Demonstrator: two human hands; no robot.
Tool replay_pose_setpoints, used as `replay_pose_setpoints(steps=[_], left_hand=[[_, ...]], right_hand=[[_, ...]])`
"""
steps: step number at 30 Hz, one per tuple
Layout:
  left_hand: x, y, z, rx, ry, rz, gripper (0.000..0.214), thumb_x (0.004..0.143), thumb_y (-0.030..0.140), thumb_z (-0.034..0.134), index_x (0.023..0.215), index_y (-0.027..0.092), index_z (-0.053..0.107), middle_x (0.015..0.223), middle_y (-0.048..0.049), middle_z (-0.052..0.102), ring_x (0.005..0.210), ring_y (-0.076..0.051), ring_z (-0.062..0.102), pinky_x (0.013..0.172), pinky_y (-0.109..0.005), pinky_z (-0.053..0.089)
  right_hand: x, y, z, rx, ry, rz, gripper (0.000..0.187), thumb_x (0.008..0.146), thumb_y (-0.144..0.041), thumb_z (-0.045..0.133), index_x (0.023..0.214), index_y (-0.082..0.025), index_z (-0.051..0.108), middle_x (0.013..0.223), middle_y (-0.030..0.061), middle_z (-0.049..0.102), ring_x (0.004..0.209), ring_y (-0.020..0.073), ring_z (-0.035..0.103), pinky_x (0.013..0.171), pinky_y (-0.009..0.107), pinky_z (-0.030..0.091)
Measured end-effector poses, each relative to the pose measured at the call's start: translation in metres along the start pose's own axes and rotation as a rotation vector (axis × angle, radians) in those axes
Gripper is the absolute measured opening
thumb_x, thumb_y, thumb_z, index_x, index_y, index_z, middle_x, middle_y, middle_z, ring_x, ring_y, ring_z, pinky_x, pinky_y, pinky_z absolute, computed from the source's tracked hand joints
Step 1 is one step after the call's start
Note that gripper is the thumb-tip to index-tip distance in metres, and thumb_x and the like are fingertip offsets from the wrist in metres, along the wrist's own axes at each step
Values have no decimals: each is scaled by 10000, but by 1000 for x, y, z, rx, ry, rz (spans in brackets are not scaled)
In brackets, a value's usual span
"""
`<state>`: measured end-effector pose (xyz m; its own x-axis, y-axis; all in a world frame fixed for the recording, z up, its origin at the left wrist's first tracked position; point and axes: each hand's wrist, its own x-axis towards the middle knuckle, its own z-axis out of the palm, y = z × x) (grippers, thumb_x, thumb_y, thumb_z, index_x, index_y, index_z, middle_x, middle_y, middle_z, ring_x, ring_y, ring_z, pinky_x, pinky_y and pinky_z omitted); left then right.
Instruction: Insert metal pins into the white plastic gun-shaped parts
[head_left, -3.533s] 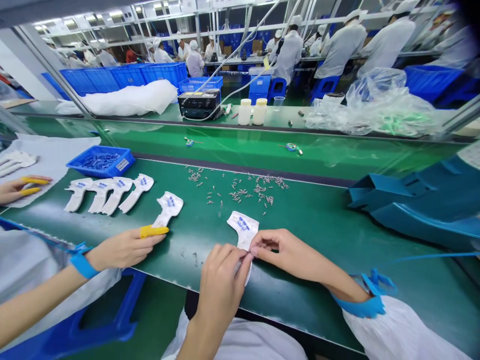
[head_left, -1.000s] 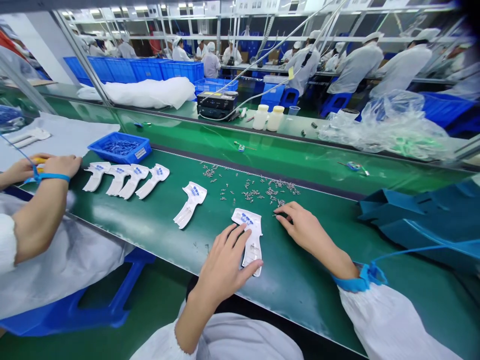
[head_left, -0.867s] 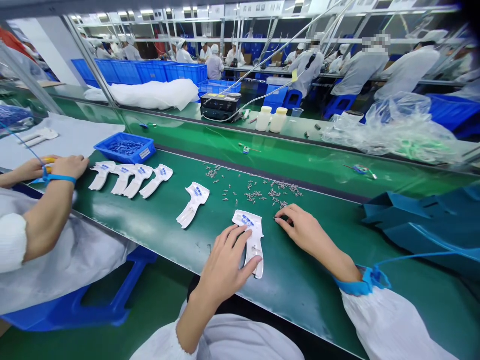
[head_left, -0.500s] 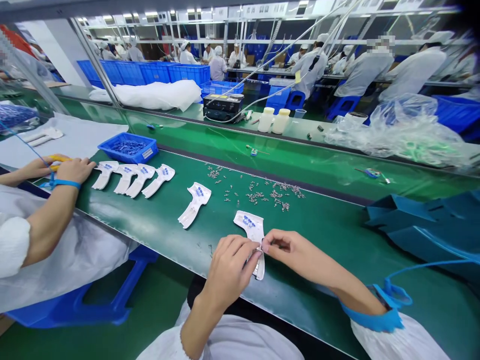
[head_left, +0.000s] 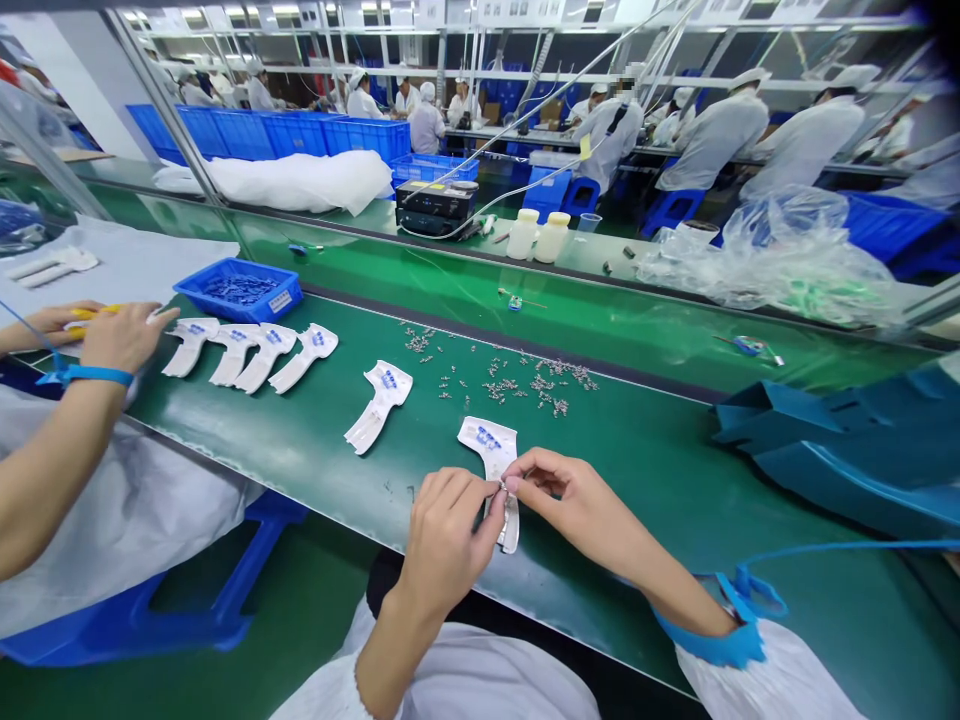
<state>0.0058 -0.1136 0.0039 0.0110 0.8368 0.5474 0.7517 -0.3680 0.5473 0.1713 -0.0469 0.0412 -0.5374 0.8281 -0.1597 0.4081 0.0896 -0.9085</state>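
Note:
A white curved plastic shell half [head_left: 489,438] with blue parts inside its wide end lies on the green work surface in front of me. Over its narrow part, my left hand [head_left: 454,530] and my right hand [head_left: 559,490] meet fingertip to fingertip. Both are pinched around a tiny metallic piece [head_left: 503,485], mostly hidden by the fingers. Beyond the shell, many small metal parts [head_left: 506,388] are scattered in loose clusters. Another such shell half [head_left: 380,405] rests to the left, apart from my hands.
Several more shell halves [head_left: 247,355] lie in a row at left, near a blue tray [head_left: 289,290] of small blue parts. A co-worker's hands [head_left: 124,335] are beside them. Blue folded sheets [head_left: 840,440] stand at right. A strap with a cord [head_left: 720,630] circles my right wrist.
The view has shifted slightly, so most things appear a little further left. My fingertips have drawn together over the shell's narrow part. The co-worker's near hand has lifted slightly.

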Motion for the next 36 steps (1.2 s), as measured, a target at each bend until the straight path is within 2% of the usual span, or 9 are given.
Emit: replay_pose_setpoints(steps=[4, 7, 11, 13, 28, 36], left_hand=[[-3, 1, 1, 1, 8, 11, 91, 937, 167, 565, 870, 187, 623, 783, -16, 666, 800, -167, 597, 740, -309, 438], [-3, 2, -2, -1, -24, -7, 39, 928, 209, 599, 939, 199, 636, 846, -19, 682, 865, -178, 608, 785, -321, 463], [-3, -1, -5, 38, -202, -50, 376, 881, 339, 675, 1224, 215, 582, 1244, -84, 651, 1200, -270, 544, 966, -425, 467], [-4, -2, -4, 65, -272, -63, 505, 868, 373, 684, 1317, 207, 525, 1356, -94, 600, 1296, -300, 483, 1028, -472, 442], [-6, -1, -1, 100, -316, -104, 522, 868, 386, 677, 1334, 212, 518, 1370, -67, 603, 1294, -300, 488, 1047, -485, 445], [-5, 0, -1, 106, -323, -118, 528, 856, 360, 693, 1330, 215, 512, 1355, -66, 612, 1284, -296, 493, 1038, -481, 448]], right_hand=[[-2, -1, -1, -48, -15, 16, 153, 910, -334, 559, 893, -220, 659, 839, 7, 697, 753, 171, 626, 690, 280, 469], [-4, 0, -2, -101, 8, 40, 159, 923, -324, 529, 882, -217, 639, 814, 4, 680, 739, 168, 609, 665, 270, 449], [-4, 2, -1, -181, -23, 84, 171, 933, -308, 493, 862, -209, 612, 758, -8, 648, 684, 156, 574, 618, 258, 408], [-3, 4, 0, -202, -46, 94, 174, 931, -297, 485, 841, -205, 602, 751, -8, 642, 677, 154, 568, 617, 258, 400], [-7, 4, 7, -316, 9, 103, 238, 981, -383, 413, 866, -229, 556, 785, 7, 642, 711, 178, 585, 614, 279, 391], [-4, 8, 8, -257, -20, 103, 84, 960, -323, 450, 928, -254, 485, 814, -9, 665, 713, 179, 623, 640, 285, 436]])
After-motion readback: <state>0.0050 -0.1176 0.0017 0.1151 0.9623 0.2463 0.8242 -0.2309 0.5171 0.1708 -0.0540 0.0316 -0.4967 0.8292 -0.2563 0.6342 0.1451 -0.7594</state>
